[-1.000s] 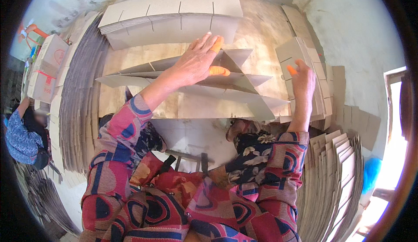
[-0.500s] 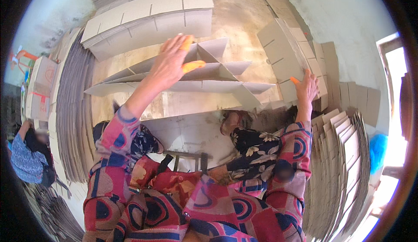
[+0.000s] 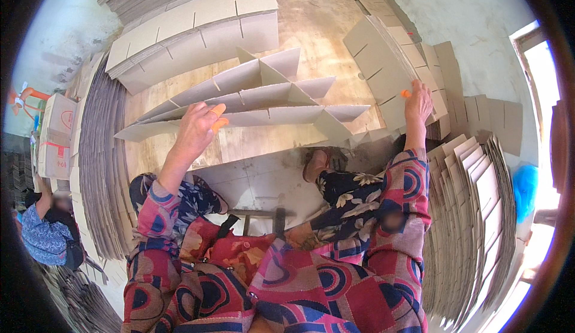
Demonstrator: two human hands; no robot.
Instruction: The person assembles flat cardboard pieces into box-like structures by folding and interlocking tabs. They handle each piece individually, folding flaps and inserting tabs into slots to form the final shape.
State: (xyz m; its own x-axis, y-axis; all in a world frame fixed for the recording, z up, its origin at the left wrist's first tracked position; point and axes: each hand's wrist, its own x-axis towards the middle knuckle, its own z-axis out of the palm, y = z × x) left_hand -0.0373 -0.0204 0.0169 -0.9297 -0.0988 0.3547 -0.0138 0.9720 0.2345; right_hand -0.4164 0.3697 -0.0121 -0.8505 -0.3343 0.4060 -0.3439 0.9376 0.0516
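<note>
A partly assembled divider (image 3: 281, 96) of crossed, slotted grey-brown cardboard strips stands on the wooden tabletop in front of me. My left hand (image 3: 197, 128) is over the left part of its nearest long strip, fingers loosely bent. Orange covers show on its thumb and forefinger, which are apart with nothing visible between them. At the right, my right hand (image 3: 419, 104) is closed over the near end of a leaning stack of slotted cardboard strips (image 3: 380, 66). Its orange-covered thumb lies against the front strip, the other fingers over the top edge; how many strips it grips is hidden.
Another stack of slotted strips (image 3: 197, 30) lies at the far left. Tall cardboard piles line the left (image 3: 102, 159) and lower right (image 3: 464, 213). A co-worker in a blue patterned top (image 3: 48, 237) is at far left, near a carton (image 3: 57, 135). A blue bag (image 3: 525, 192) is at right.
My left hand has come back from above the divider's middle, down and left to its near strip, its fingers more bent. My right hand stays at the right stack, fingers drawn in closer.
</note>
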